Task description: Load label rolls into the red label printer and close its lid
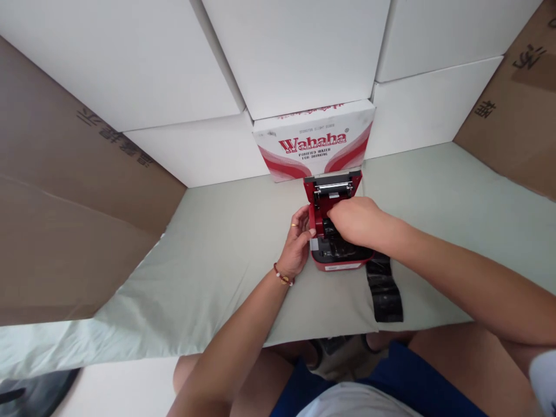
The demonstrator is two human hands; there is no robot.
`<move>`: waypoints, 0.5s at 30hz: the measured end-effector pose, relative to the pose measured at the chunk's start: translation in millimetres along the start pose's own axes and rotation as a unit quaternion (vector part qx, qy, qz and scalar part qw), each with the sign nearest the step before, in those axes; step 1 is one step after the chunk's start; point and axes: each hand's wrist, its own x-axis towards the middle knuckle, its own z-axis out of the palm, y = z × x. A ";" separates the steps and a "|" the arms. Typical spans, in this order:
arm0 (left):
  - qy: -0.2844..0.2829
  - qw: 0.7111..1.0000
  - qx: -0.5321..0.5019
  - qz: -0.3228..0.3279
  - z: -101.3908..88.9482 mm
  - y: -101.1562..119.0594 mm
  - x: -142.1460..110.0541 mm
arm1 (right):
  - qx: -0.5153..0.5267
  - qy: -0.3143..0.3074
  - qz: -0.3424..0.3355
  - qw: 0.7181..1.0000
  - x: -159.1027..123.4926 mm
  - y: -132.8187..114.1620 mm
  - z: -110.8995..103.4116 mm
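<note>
A red and black label printer stands on the cloth-covered table with its lid raised at the back. My left hand grips the printer's left side, thumb on the upper edge and fingers curled behind. Inside the printer, my right hand is closed, its fingertips down in the compartment by a dark roll. What those fingers pinch is hidden by the hand. Shiny black film lies across the printer's front, and a strip of black ribbon trails on the cloth at its right.
Behind the printer stands a white and red Wahaha water carton, against stacked white boxes. Brown cardboard boxes flank the table at left and right. The pale green cloth hangs over the near edge, above my legs.
</note>
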 end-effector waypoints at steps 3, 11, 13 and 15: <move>0.003 1.000 0.000 0.005 -0.5 -1.4 0.7 | 0.000 0.003 0.003 1.000 11.6 -4.8 8.9; -0.001 1.000 0.002 0.009 1.5 0.2 0.9 | 0.017 0.025 0.040 0.999 -20.4 -10.3 -18.4; -0.002 1.000 0.001 0.012 1.7 -0.6 1.0 | 0.071 0.089 0.021 0.993 -49.4 3.6 -31.6; -0.004 1.000 0.000 0.016 1.8 -1.9 1.2 | 0.148 0.126 -0.005 0.981 -79.9 32.8 -38.2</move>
